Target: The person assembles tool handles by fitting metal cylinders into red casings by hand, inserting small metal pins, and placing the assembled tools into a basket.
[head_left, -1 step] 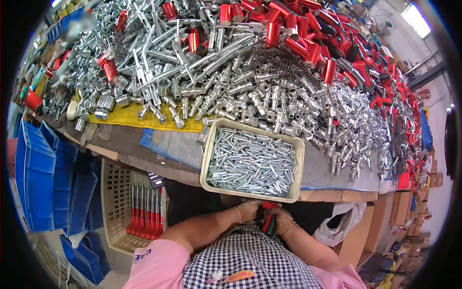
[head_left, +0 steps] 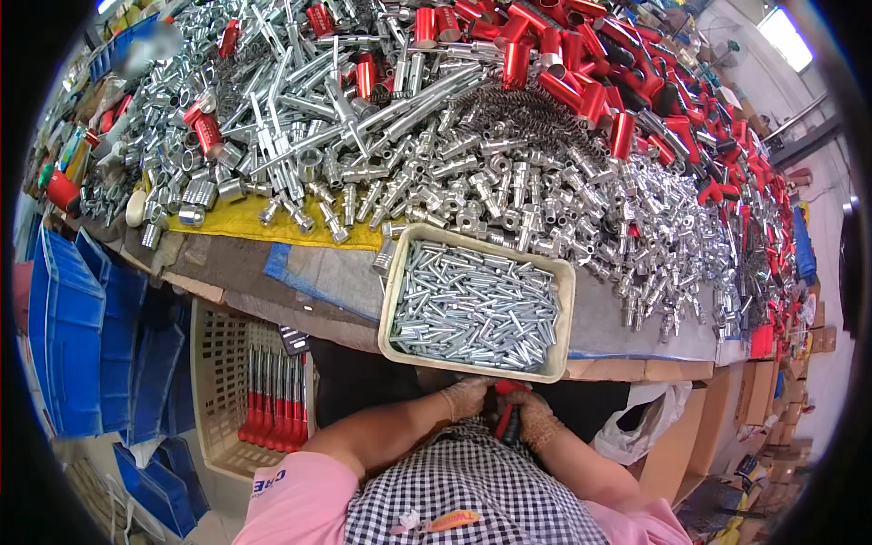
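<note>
In front of my apron, just below the table edge, my right hand [head_left: 538, 420] is closed round a red-and-black pistol-grip handle [head_left: 510, 416]. Only its upper red part and dark grip show between my hands. My left hand [head_left: 467, 398] is beside it, close to the red end; its fingers are mostly hidden, so I cannot see what they grip. Both hands seem to wear thin patterned gloves. Directly beyond them a cream plastic tray [head_left: 565, 318] full of short silver pins [head_left: 472, 304] juts over the table edge.
Silver metal fittings [head_left: 509, 186], red sleeves [head_left: 515, 65] and dark springs [head_left: 536, 113] are heaped across the table. At left stands a cream crate [head_left: 216, 391] with several red-handled rods, near blue bins [head_left: 68, 336]. A white plastic bag [head_left: 645, 427] and cardboard boxes [head_left: 699, 431] are at right.
</note>
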A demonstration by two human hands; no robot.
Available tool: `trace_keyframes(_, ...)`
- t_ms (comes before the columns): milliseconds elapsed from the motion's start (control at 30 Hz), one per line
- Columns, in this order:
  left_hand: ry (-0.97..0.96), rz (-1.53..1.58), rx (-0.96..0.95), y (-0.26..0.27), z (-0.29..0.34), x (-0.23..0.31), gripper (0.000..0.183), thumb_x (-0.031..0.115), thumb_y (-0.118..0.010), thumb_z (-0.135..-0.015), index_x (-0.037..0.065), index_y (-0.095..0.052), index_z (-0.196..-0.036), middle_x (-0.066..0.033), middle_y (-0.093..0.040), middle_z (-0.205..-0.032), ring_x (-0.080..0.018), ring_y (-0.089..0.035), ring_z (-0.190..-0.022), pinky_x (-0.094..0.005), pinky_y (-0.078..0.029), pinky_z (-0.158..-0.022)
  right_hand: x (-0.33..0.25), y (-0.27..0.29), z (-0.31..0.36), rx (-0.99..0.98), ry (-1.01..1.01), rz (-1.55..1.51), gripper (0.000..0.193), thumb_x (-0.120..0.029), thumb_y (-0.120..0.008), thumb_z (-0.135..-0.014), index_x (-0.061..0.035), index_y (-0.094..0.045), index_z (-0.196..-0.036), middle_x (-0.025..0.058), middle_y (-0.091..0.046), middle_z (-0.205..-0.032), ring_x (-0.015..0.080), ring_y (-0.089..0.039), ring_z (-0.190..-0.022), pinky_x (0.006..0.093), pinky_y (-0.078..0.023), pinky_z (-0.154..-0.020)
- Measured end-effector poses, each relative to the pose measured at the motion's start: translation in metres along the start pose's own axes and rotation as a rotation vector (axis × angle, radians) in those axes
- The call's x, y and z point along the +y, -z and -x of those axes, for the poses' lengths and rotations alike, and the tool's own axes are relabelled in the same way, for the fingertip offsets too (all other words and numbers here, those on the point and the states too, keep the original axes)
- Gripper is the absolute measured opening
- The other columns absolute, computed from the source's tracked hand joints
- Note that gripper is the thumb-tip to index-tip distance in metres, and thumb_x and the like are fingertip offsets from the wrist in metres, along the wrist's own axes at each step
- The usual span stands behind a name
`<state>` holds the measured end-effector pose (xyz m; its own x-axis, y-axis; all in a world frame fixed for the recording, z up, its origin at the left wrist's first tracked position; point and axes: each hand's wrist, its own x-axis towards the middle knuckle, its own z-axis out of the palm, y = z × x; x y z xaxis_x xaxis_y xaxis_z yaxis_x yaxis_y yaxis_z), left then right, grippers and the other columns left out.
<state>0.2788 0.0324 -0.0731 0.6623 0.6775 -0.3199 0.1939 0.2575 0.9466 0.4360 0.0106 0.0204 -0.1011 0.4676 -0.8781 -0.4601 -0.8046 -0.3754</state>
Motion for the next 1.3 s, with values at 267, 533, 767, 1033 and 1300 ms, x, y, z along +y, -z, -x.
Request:
trace_keyframes(267,-0.079,-0.525,0.298,0.030,0.032,0.012,0.038,0.017,-0.057,-0.082,-0.003,-0.058,-0.115,-0.0247,-0.057,-0.119,-0.0336,-0.056,-0.112,-0.0421,-0.045,-0.094,-0.016,-0.032,-0.044,0.311,1.525,1.339,0.045,-0.013,-0.063,-0.081,-0.0021,-0.054,-0.124,0.0141,-0.063,-0.083,0.0259,-0.063,-0.073,0.0406,-0.053,-0.065)
trace_keyframes(533,-0.023,-0.540,-0.193,0.070,0.027,-0.018,0.031,0.006,-0.060,-0.089,0.003,-0.056,-0.120,-0.0051,-0.063,-0.096,-0.0169,-0.059,-0.085,-0.0305,-0.048,-0.076,-0.146,-0.056,-0.054,0.199,1.831,1.229,0.042,-0.015,-0.058,-0.085,-0.0030,-0.053,-0.126,0.0149,-0.062,-0.085,0.0280,-0.061,-0.072,0.0419,-0.052,-0.066)
trace_keyframes(767,0.158,-0.056,-0.092,0.081,0.062,0.034,0.043,0.020,-0.064,-0.085,0.002,-0.054,-0.123,-0.0095,-0.062,-0.102,-0.0201,-0.057,-0.093,-0.0328,-0.046,-0.082,-0.114,-0.070,-0.058,-0.196,1.755,1.279,0.041,-0.018,-0.053,-0.089,-0.0038,-0.052,-0.127,0.0157,-0.061,-0.087,0.0299,-0.060,-0.071,0.0430,-0.052,-0.066)
trace_keyframes(1033,0.262,0.532,-0.003,0.083,0.080,0.118,0.061,0.036,-0.068,-0.079,0.002,-0.051,-0.127,-0.0145,-0.060,-0.109,-0.0238,-0.055,-0.103,-0.0354,-0.045,-0.090,-0.077,-0.060,-0.035,-0.623,1.631,1.405,0.039,-0.020,-0.048,-0.092,-0.0047,-0.050,-0.128,0.0166,-0.060,-0.088,0.0321,-0.058,-0.069,0.0442,-0.051,-0.066)
trace_keyframes(1300,0.406,1.146,0.031,0.060,0.143,0.178,0.077,0.050,-0.072,-0.075,0.001,-0.049,-0.130,-0.0188,-0.059,-0.114,-0.0270,-0.053,-0.112,-0.0377,-0.044,-0.096,-0.063,-0.071,0.159,-0.466,0.937,1.969,0.065,-0.036,-0.053,-0.086,-0.0252,-0.030,-0.147,0.0143,-0.066,-0.080,0.0297,-0.065,-0.069,0.0429,-0.049,-0.058)
